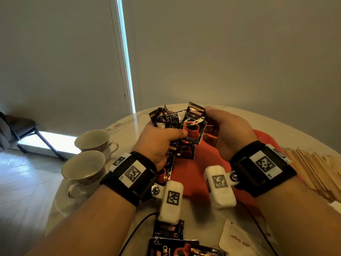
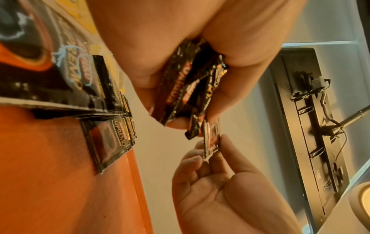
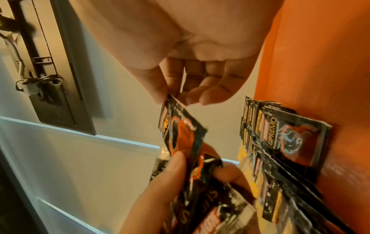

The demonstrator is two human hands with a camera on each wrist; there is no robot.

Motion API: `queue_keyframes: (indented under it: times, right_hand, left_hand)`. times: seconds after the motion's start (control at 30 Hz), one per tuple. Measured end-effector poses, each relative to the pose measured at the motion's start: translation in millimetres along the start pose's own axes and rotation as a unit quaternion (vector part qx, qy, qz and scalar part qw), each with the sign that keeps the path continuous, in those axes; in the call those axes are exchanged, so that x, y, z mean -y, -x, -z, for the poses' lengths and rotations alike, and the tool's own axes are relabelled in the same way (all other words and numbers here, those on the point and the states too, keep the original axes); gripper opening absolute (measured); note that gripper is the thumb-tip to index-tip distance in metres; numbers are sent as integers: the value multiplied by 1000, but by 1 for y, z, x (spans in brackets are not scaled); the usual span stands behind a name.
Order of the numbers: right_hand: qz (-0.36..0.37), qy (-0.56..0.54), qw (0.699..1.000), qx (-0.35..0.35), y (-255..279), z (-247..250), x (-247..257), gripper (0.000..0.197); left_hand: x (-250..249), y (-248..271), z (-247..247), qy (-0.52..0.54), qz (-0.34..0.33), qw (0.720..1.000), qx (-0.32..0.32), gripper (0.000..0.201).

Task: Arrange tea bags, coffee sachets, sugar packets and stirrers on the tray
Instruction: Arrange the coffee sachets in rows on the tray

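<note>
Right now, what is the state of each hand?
Left hand: grips a bunch of coffee sachets.
Right hand: pinches the top sachet of that bunch.

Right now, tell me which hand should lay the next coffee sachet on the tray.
Right. The right hand already pinches the top sachet by its edge, above the red tray. The left hand is full, gripping the bundle of sachets, so it should probably just hold.

Dim room; cold daylight leaks through the blind gap (image 1: 127,58) at far left. Wrist views run warm orange, soft-focused nearby, with wide-angle bending at the edges.
</note>
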State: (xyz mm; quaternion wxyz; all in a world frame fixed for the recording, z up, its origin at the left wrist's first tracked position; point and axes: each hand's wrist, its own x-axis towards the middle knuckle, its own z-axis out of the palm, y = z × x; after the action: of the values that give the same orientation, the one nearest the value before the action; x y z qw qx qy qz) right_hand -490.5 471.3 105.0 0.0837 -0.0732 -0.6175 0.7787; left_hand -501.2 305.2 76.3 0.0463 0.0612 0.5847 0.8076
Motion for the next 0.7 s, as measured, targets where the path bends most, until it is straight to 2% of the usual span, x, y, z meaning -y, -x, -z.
queue_keyframes:
  times: [0.07, 0.13, 0.2, 0.27, 0.37, 0.5, 0.7]
  right_hand:
    - [-6, 3, 1000, 21, 0, 0, -1, 18]
    - [0, 32, 998, 54, 2, -1, -4, 17]
    - [7, 41, 998, 45, 1, -1, -8, 21]
    - [3, 26, 1000, 15, -2, 2, -12, 19]
    - [-66, 17, 997, -19, -5, 10, -22, 13]
    - [-171, 82, 981, -50, -8, 23, -35, 8]
    - [-185, 189, 964, -35, -9, 18, -32, 9]
  left_hand:
    - [-1, -1, 1, 10, 4, 1000, -19, 58]
    - [-1, -1, 2, 16, 7, 999, -35, 47]
    - [-2, -1, 2, 23, 4, 998, -59, 36]
    - [-5, -2, 3, 34, -14, 994, -98, 36]
    - [-10, -5, 7, 54, -34, 985, -158, 45]
    - [-15, -5, 10, 80, -18, 980, -181, 35]
    - [-17, -6, 14, 97, 4, 978, -182, 40]
